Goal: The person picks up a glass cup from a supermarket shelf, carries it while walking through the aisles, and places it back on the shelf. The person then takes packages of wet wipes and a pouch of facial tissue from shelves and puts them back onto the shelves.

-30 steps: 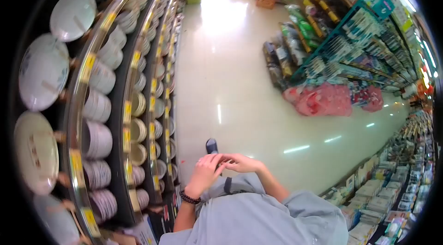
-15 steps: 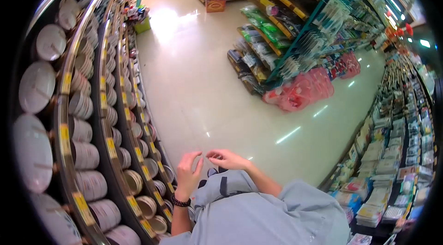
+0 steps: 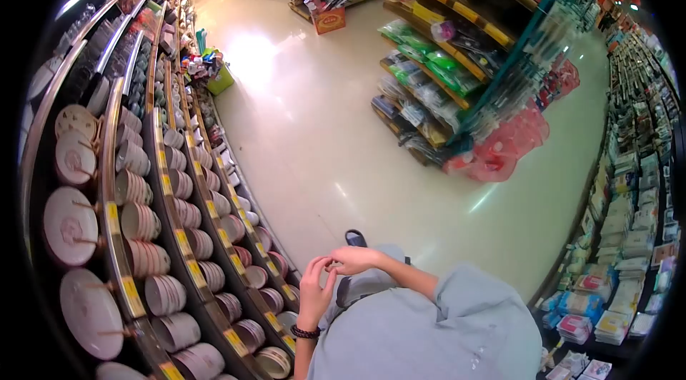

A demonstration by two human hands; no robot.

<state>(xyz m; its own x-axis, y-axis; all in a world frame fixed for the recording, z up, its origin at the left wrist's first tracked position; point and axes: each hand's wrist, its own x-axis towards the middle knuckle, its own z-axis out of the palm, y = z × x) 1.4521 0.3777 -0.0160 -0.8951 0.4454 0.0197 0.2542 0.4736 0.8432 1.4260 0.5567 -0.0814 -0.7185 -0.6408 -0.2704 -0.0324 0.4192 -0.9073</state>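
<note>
My left hand (image 3: pixel 314 290), with a dark beaded bracelet (image 3: pixel 306 333) at its wrist, is raised in front of my body. Its thumb and fingers are apart and I see nothing held. My right hand (image 3: pixel 355 260) reaches across from the other side, its loosely bent fingers meeting the fingertips of the left. Nothing shows in it either. Closest to the hands, on the left, are shelves of stacked bowls (image 3: pixel 248 335). Farther up that rack, patterned plates (image 3: pixel 71 226) stand upright on holders.
A shelf unit (image 3: pixel 457 5) with packaged goods and red plastic bags (image 3: pixel 500 147) stands ahead to the right. Packets (image 3: pixel 629 258) line the right side. A green bin (image 3: pixel 220 78) sits by the left rack, and shiny floor (image 3: pixel 314 130) runs between.
My hands have come together from a small gap until their fingertips meet. The view has shifted forward along the aisle, and a dark shoe now shows ahead of my hands.
</note>
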